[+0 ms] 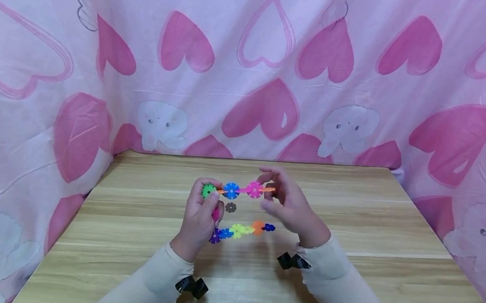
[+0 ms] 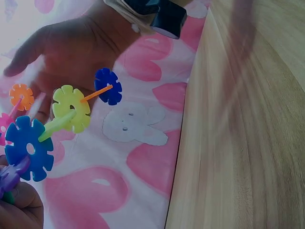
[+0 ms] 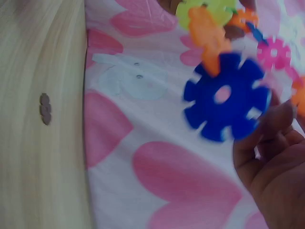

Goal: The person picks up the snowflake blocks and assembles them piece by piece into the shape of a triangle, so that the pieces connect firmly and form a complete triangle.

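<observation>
My left hand (image 1: 197, 214) grips a bent chain of interlocked plastic snowflake discs at its left side. Along the upper row run a green disc (image 1: 209, 191), a blue disc (image 1: 231, 191), a pink disc (image 1: 254, 189) and an orange end disc (image 1: 269, 189). The lower row, nearer to me, has yellow discs (image 2: 71, 109) and finishes in a dark blue disc (image 3: 226, 98). My right hand (image 1: 290, 205) is beside the orange end disc, thumb and forefinger spread apart; whether a finger touches the disc is unclear. The left fingers partly hide the chain's left side.
One loose brown disc (image 3: 45, 109) lies on the wooden table (image 1: 145, 201), below the chain in the head view. A pink heart-patterned cloth (image 1: 213, 97) hangs behind the table and along both sides. Each sleeve cuff carries a small black camera (image 1: 191, 287).
</observation>
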Tool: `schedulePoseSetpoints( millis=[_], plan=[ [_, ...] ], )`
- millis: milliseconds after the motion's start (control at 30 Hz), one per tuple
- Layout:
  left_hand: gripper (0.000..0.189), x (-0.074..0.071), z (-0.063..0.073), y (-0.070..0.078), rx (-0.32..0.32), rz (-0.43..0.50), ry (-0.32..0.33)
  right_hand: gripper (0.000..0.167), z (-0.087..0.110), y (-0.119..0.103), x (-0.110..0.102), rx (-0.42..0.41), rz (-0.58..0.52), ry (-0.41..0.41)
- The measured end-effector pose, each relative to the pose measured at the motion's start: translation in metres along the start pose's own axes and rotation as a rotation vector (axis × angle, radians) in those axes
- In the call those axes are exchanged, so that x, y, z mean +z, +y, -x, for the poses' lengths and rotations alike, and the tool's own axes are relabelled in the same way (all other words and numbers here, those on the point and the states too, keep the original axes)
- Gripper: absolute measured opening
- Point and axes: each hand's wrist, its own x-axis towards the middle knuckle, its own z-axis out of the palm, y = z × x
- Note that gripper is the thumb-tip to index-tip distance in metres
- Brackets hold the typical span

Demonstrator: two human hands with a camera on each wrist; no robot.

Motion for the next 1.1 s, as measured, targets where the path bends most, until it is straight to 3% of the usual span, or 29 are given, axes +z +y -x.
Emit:
schedulePoseSetpoints(
  millis=[100,167,300,500,633,767,900,1100],
  plan=[
    [0.018,0.000,0.000,0.000,-0.016,0.008,0.003,0.046,-0.003,0.013,-0.008,0.086,-0.268,-0.001],
    [0.017,0.000,0.000,0.000,-0.024,0.009,0.001,0.045,-0.005,0.023,-0.010,0.204,-0.366,0.013],
    [0.016,0.001,-0.001,0.000,-0.022,0.004,0.002,0.066,-0.008,0.045,-0.009,0.454,-0.409,0.007],
    [0.016,0.000,-0.002,-0.001,-0.013,0.013,-0.012,0.085,-0.003,0.067,0.004,0.757,-0.481,-0.105],
    [0.016,0.001,-0.002,-0.001,-0.027,0.033,-0.016,0.073,-0.001,0.074,0.013,0.809,-0.437,-0.174],
    [0.022,0.001,-0.002,-0.002,-0.029,0.047,-0.025,0.061,-0.003,0.082,0.018,0.768,-0.369,-0.270],
    [0.025,0.000,-0.002,-0.004,-0.026,0.041,-0.031,0.064,-0.004,0.088,0.021,0.720,-0.357,-0.350],
    [0.021,0.000,-0.004,-0.005,-0.009,0.052,-0.029,0.077,-0.004,0.091,0.025,0.711,-0.346,-0.397]
  ],
)
